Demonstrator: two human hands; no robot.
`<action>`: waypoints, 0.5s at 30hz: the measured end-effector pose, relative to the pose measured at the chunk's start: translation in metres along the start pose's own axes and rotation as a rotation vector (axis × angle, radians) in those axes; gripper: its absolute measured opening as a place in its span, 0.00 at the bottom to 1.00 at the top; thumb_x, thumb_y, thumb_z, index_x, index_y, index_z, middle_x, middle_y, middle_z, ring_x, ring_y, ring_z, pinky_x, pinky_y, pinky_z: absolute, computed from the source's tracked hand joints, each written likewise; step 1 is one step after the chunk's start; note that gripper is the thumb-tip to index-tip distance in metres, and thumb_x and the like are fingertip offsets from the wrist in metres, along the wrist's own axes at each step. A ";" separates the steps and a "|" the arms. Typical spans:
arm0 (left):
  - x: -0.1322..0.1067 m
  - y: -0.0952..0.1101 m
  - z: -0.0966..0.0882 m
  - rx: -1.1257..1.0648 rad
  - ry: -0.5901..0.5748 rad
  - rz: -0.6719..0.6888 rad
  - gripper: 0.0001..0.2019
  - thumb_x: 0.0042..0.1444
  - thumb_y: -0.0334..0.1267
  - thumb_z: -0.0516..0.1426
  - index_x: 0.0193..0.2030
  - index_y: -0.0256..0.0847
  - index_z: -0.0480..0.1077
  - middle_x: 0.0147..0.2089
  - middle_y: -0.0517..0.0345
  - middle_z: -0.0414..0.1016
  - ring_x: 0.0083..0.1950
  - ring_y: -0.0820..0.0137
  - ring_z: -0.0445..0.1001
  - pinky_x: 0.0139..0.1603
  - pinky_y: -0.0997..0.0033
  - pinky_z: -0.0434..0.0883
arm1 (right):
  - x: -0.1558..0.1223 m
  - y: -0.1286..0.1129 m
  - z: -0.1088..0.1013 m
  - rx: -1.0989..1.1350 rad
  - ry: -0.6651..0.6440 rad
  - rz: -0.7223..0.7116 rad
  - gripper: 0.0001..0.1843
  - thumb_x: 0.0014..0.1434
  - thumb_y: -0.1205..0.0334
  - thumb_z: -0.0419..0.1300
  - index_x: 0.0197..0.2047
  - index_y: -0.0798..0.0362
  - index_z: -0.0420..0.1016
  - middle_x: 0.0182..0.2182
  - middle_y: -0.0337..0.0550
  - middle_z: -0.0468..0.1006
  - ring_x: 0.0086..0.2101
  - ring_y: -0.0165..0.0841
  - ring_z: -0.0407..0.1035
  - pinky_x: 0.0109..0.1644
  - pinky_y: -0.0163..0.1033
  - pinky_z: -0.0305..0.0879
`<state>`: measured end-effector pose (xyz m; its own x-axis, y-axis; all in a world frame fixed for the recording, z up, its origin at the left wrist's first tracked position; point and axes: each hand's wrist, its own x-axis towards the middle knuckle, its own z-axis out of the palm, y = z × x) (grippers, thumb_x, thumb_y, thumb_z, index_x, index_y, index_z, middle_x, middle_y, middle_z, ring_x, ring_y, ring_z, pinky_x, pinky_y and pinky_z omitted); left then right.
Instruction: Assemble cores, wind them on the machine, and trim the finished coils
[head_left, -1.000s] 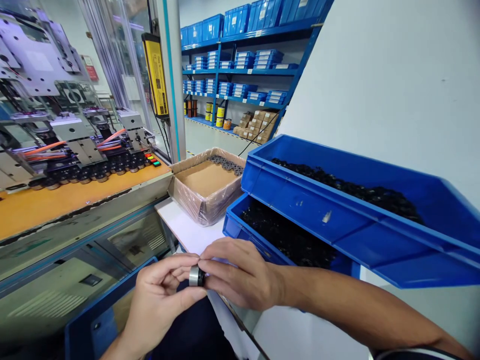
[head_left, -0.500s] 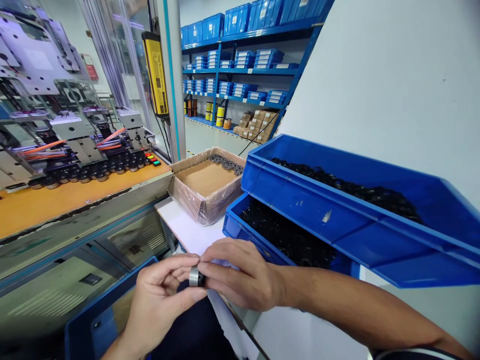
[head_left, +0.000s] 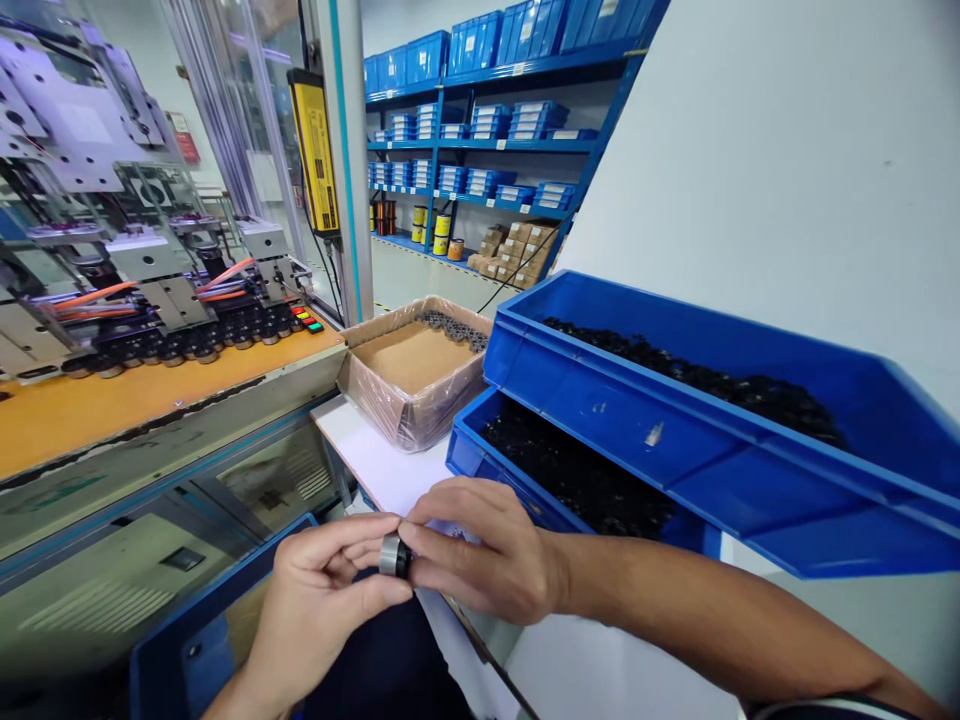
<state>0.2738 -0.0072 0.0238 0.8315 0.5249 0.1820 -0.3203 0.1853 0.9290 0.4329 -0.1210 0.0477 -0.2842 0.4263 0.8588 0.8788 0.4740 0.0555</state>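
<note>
Between my two hands is a small round motor part (head_left: 391,556), a silver metal ring with a black piece on its right side. My left hand (head_left: 322,590) pinches it between thumb and fingertips. From the right, my right hand (head_left: 480,550) closes its fingertips on the black side. Part of the black piece is hidden behind those fingers. Both hands are above my lap, in front of the white table (head_left: 375,455).
Two stacked blue bins (head_left: 652,430) with black parts stand at the right. A plastic-lined carton (head_left: 409,425) holds grey cores along its back. On the left, several dark round parts (head_left: 172,350) line an orange machine bench (head_left: 150,400). A blue crate (head_left: 161,640) sits low left.
Both hands stay almost in place. The motor part has turned slightly between the fingers, and the fingertips have shifted a little.
</note>
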 end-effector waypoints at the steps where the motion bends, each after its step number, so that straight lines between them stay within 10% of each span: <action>1: 0.000 0.002 0.000 -0.002 -0.006 -0.009 0.21 0.40 0.24 0.72 0.41 0.49 0.83 0.37 0.57 0.87 0.36 0.68 0.85 0.40 0.84 0.78 | 0.001 0.000 -0.001 -0.019 -0.004 -0.026 0.09 0.64 0.67 0.62 0.42 0.67 0.76 0.34 0.51 0.77 0.35 0.33 0.72 0.37 0.37 0.76; 11: 0.000 -0.001 -0.001 -0.127 -0.075 -0.146 0.18 0.38 0.30 0.74 0.39 0.46 0.83 0.35 0.53 0.87 0.36 0.62 0.86 0.39 0.72 0.81 | 0.002 -0.004 -0.003 -0.091 -0.049 -0.129 0.11 0.66 0.68 0.56 0.43 0.68 0.77 0.28 0.47 0.76 0.29 0.35 0.71 0.27 0.39 0.71; 15: -0.002 -0.021 0.008 -0.178 0.104 -0.166 0.20 0.31 0.39 0.77 0.35 0.40 0.83 0.33 0.49 0.86 0.35 0.60 0.85 0.38 0.66 0.81 | 0.001 -0.007 0.002 -0.213 -0.088 -0.094 0.13 0.68 0.69 0.52 0.42 0.66 0.76 0.25 0.47 0.77 0.26 0.34 0.72 0.26 0.39 0.72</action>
<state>0.2824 -0.0184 0.0065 0.8314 0.5556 -0.0110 -0.2653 0.4143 0.8706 0.4255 -0.1228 0.0475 -0.3924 0.4579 0.7977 0.9053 0.3454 0.2471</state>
